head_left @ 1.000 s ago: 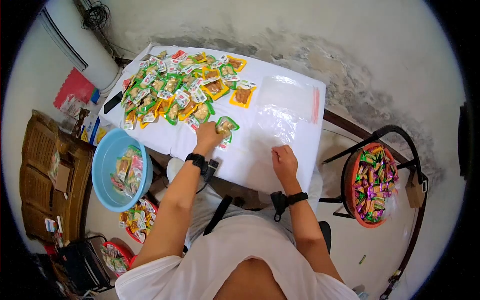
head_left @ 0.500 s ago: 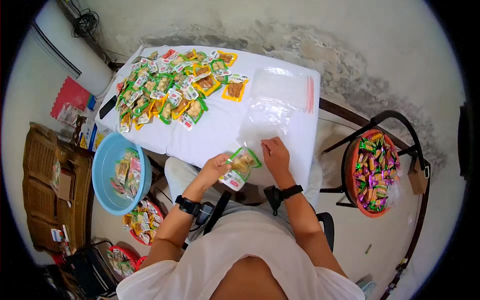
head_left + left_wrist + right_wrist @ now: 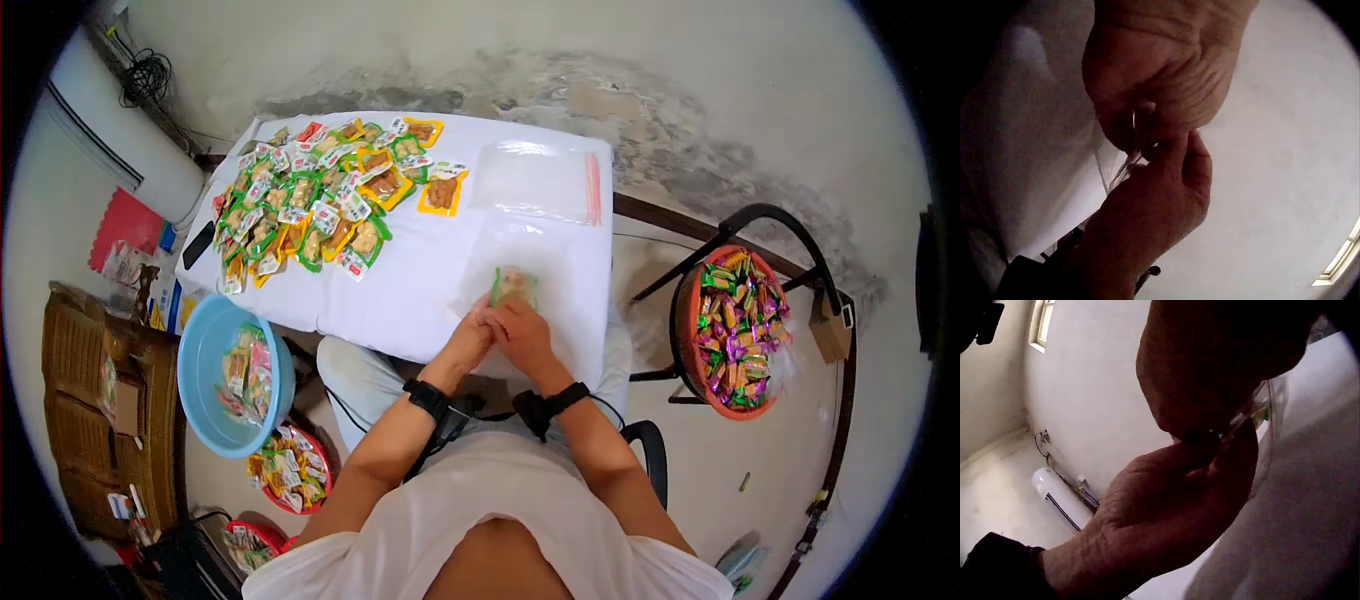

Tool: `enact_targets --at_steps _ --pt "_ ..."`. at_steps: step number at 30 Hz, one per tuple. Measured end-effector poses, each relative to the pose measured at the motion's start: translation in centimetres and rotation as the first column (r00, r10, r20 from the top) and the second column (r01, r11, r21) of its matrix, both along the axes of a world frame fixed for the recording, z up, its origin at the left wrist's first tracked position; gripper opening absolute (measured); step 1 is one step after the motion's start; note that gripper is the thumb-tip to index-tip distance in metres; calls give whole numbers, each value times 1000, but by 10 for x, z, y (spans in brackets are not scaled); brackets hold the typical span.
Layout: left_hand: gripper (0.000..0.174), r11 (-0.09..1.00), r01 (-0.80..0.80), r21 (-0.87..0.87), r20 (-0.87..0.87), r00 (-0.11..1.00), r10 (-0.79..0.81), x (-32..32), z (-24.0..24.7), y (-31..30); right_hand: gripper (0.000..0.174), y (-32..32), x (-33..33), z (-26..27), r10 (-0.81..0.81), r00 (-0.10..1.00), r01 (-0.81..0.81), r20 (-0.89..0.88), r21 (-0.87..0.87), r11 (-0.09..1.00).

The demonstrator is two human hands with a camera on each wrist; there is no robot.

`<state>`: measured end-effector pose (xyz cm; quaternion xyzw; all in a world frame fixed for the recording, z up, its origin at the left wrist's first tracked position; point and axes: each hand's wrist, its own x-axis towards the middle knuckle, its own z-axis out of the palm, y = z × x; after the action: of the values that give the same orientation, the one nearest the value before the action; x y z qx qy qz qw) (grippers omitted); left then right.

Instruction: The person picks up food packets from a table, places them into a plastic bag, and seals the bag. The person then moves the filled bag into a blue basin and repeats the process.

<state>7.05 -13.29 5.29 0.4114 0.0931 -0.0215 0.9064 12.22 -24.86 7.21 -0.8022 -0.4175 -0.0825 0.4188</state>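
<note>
Both hands meet at the table's near side, fingers curled at the mouth of a clear plastic bag (image 3: pixel 480 270). My left hand (image 3: pixel 468 342) pinches film there, and its curled fingers fill the upper part of the left wrist view (image 3: pixel 1163 75). Against it, my right hand (image 3: pixel 526 338) also grips the film; the right wrist view shows it dark at the top (image 3: pixel 1216 369). A green-edged snack packet (image 3: pixel 514 284) lies just beyond the fingertips, seen hazily through the film. Fingers hide its near end. Only a sliver of green packet (image 3: pixel 1262 415) shows in the right wrist view.
Many snack packets (image 3: pixel 300 200) are heaped on the table's left half, beside a phone (image 3: pixel 199 245). Flat clear bags (image 3: pixel 530 185) lie at the back right. A blue basin (image 3: pixel 190 385) stands left, and a red basket of wrapped sweets (image 3: pixel 740 335) right.
My left hand took the green-edged packet off the table, first towards my lap, then up to the right. The packet is now beyond my fingers behind clear film, and both hands have come together.
</note>
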Motion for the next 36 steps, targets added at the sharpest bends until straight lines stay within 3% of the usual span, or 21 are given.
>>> enact_targets --at_steps 5,7,10,13,16,18,19,21,22,24,28,30,31,34,36 --pt "67 995 97 -37 -14 995 -98 25 -40 12 8 -1 7 3 -14 1000 14 -20 9 1000" --pt "64 992 122 -46 12 993 -121 36 -29 14 9 1 9 3 -4 1000 4 3 49 999" --pt "59 985 170 25 -111 980 -166 50 -17 12 10 0 13 5 -18 1000 18 24 3 1000" --pt "54 976 185 -114 -69 979 -194 60 -14 8 11 -2 17 17 -7 1000 7 9 0 1000" --pt "50 972 99 -212 -22 994 -106 72 -13 5 9 -8 20 35 71 996 -74 -58 -51 996" --pt "46 957 -1 -290 -89 996 -26 75 -6 8 9 -7 20 40 136 990 -137 -29 -23 990" --pt "46 957 -8 -289 -90 996 -19 71 0 8 9 -4 20 41 142 989 -143 -30 -22 990" --pt "44 982 -189 -14 -23 982 189 54 17 6 9 8 18 43 227 973 -229 44 60 972" --pt "44 979 -203 -10 -26 979 203 41 24 9 9 14 16 38 241 970 -243 41 64 968" --pt "43 943 -306 -129 54 948 315 11 29 19 10 29 15 29 417 909 -413 0 135 901" --pt "37 912 -389 -127 -3 920 392 -25 22 35 9 41 -8 22 531 842 -516 -90 149 843" --pt "38 947 -318 36 -66 945 320 -22 21 37 8 40 -17 15 418 901 -394 -114 183 901" --pt "38 947 -319 36 -65 945 320 -18 13 39 8 37 -18 13 418 901 -395 -113 183 901" --pt "37 990 -137 -13 -28 990 137 4 -9 40 8 22 -16 9 306 945 -295 -113 104 950" --pt "36 982 -12 -189 -83 997 -4 19 -16 33 9 11 -14 7 252 959 -251 -133 18 968"
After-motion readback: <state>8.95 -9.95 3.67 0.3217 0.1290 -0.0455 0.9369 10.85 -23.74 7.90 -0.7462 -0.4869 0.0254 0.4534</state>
